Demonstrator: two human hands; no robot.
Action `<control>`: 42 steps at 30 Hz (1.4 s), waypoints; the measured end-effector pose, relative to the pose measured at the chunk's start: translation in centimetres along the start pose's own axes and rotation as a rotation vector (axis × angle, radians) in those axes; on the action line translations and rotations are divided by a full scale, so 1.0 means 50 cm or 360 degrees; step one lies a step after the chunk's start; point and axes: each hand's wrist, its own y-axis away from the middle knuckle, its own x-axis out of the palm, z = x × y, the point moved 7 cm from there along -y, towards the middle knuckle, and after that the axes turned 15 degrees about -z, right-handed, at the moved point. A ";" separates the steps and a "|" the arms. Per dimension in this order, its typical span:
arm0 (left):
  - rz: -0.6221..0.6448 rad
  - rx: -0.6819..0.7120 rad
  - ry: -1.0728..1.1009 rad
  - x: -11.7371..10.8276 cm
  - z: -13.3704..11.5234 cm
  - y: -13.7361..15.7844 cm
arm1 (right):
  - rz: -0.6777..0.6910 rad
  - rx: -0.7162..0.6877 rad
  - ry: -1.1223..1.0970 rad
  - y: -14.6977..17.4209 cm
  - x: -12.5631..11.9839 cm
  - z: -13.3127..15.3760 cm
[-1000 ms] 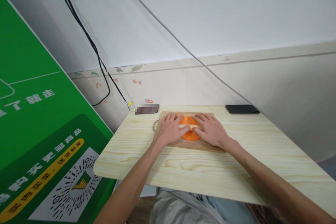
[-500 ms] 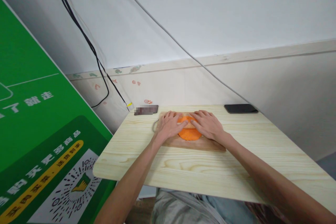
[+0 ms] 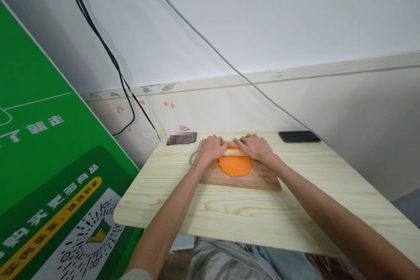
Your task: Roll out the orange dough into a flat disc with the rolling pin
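Observation:
A flattened piece of orange dough point(image 3: 235, 167) lies on a wooden cutting board point(image 3: 226, 180). Across its far part rests a pale wooden rolling pin point(image 3: 235, 152), with a strip of dough showing beyond it. My left hand point(image 3: 210, 148) is closed over the pin's left part, and my right hand point(image 3: 255, 146) over its right part. The thumbs point toward each other along the pin. Both ends of the pin are hidden under the hands. A metal ring handle point(image 3: 192, 158) sticks out at the board's left side.
On the pale wood-grain table point(image 3: 157, 192), a dark phone point(image 3: 299, 136) lies at the back right and a partly blurred dark object point(image 3: 181, 138) at the back left. Black cables point(image 3: 98, 30) and a grey cable point(image 3: 210, 43) run along the wall. A green printed panel point(image 3: 49, 140) stands on the left.
Both hands have pushed the rolling pin away from me, toward the board's far edge. More of the orange dough shows on the near side of the pin.

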 end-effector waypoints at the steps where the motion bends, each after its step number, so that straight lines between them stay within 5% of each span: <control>1: -0.0006 -0.0010 -0.0010 0.003 0.003 -0.006 | -0.0019 0.0028 -0.0018 -0.006 0.000 -0.002; 17: -0.0091 -0.0313 -0.0002 0.015 0.027 -0.089 | -0.0183 0.0245 0.0017 -0.084 0.011 -0.037; 42: -0.0148 -0.0291 -0.0018 0.039 0.037 -0.134 | -0.0211 0.0318 0.0047 -0.138 0.022 -0.060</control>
